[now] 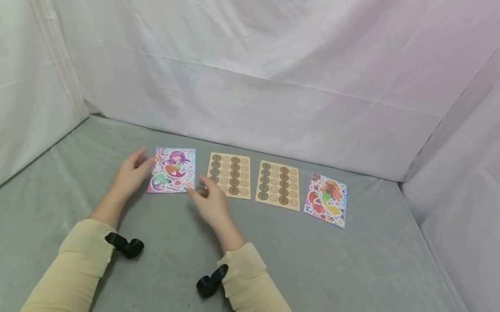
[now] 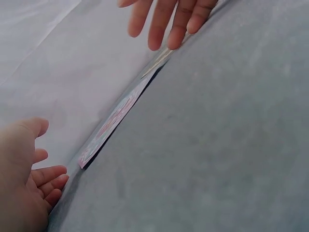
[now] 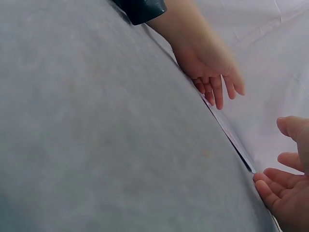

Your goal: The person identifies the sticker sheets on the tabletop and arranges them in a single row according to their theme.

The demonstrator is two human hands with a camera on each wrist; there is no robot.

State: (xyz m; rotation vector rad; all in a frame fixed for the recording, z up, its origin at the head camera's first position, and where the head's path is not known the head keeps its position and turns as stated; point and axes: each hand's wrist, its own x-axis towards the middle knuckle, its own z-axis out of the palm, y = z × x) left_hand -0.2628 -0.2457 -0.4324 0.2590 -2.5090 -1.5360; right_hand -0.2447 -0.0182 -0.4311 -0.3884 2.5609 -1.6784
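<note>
A mermaid sticker sheet (image 1: 173,169) with a pink and blue border lies flat on the grey cloth between my two hands. My left hand (image 1: 131,175) is at its left edge with loosely bent fingers and nothing held; in the left wrist view a small gap separates those fingers (image 2: 52,176) from the sheet (image 2: 113,123). By its lower right corner is my right hand (image 1: 213,206), fingers relaxed and apart. In the right wrist view its fingertips (image 3: 260,180) are close to the sheet's end, and I cannot tell whether they touch it.
Two tan sheets of round stickers, one on the left (image 1: 230,175) and one on the right (image 1: 280,185), lie in the same row. A second mermaid sheet (image 1: 327,200) ends the row at right. White fabric walls (image 1: 258,107) enclose the grey tabletop (image 1: 356,295).
</note>
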